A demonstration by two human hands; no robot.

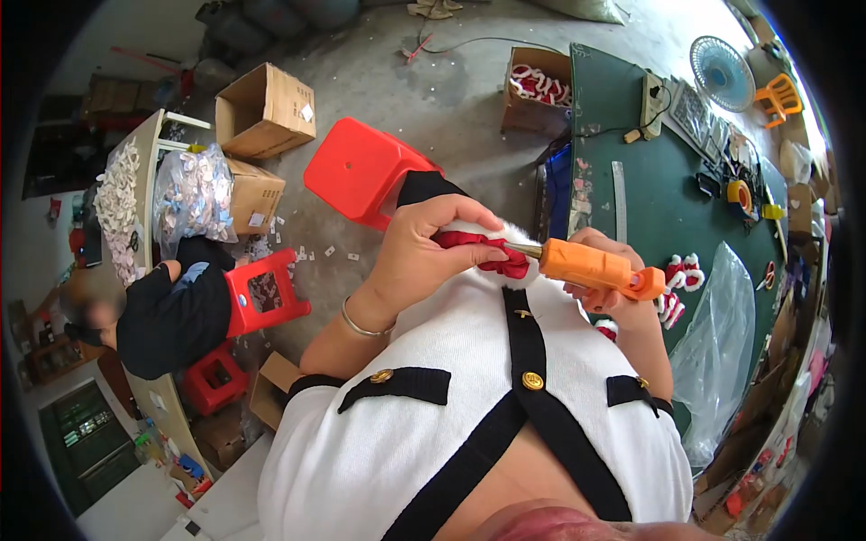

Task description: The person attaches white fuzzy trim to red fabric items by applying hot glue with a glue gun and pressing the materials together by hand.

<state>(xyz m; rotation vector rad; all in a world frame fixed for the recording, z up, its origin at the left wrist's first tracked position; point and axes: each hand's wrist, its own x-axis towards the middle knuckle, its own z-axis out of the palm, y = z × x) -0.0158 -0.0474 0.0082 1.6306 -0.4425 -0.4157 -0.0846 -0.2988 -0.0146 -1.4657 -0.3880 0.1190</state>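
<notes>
Between thumb and fingers, my left hand [418,250] pinches a red bow [505,255] with white fluffy trim [475,227]. My right hand [606,261] is wrapped round an orange tool [586,265] that looks like a glue gun. The tool's metal tip [525,249] points left and meets the bow, or lies very close to it. Some fingers of my right hand are hidden behind the tool's body.
On the green table [649,207] at right lie red-and-white pieces [684,272], a ruler [620,200] and a plastic sheet [717,352]. A red stool [354,169] stands ahead; a co-worker [171,311] sits at left. A carton [532,113] holds red-and-white items.
</notes>
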